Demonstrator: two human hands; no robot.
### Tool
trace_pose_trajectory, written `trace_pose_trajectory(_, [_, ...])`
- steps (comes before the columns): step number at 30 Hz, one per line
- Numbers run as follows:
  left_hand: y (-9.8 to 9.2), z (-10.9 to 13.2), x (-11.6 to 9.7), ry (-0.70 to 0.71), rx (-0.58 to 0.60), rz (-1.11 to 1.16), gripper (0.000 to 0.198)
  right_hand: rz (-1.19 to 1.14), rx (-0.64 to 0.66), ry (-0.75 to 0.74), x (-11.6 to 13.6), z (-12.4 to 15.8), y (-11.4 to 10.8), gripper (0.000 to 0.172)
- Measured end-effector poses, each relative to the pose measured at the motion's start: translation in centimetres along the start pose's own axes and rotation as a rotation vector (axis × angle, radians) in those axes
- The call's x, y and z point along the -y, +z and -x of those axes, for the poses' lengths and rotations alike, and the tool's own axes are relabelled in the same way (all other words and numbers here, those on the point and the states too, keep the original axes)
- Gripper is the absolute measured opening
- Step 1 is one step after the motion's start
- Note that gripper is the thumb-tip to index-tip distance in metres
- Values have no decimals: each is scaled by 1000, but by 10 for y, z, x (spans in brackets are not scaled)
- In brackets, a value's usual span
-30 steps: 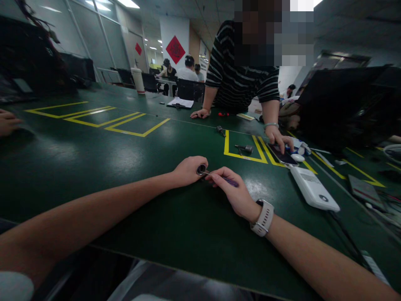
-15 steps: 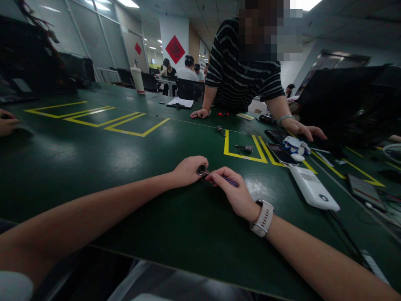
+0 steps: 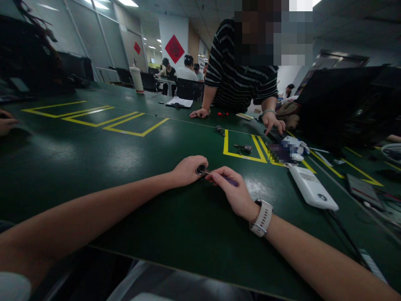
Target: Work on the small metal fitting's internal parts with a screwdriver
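My left hand is curled round a small round metal part and rests on the green table. My right hand, with a white watch on its wrist, pinches a thin purple-handled screwdriver. The tool's tip touches the metal part. Both hands lie near the middle of the table.
A person in a striped shirt leans over the far side, one hand near devices at the right. A white box, a small hammer-like tool inside yellow tape marks, a black laptop and cables lie to the right. Another person's hand shows at the left edge.
My hands have stayed put. The striped-shirt person's hand has drawn back from the far right towards the devices by the yellow tape.
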State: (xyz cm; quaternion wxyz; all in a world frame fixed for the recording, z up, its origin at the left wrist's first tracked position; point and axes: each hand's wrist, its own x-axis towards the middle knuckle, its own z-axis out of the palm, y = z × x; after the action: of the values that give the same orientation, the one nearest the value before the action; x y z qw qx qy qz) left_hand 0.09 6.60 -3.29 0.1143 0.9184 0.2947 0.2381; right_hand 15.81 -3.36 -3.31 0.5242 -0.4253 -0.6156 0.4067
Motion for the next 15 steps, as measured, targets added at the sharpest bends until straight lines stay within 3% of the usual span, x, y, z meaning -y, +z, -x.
trace_pose_trajectory(8, [-2, 0, -2, -4, -5, 2, 10, 48, -138, -47, -2, 1, -1, 17])
trace_pose_trajectory(15, [0, 0, 0, -9, -16, 16, 10, 6, 25, 23, 2, 0, 0, 17])
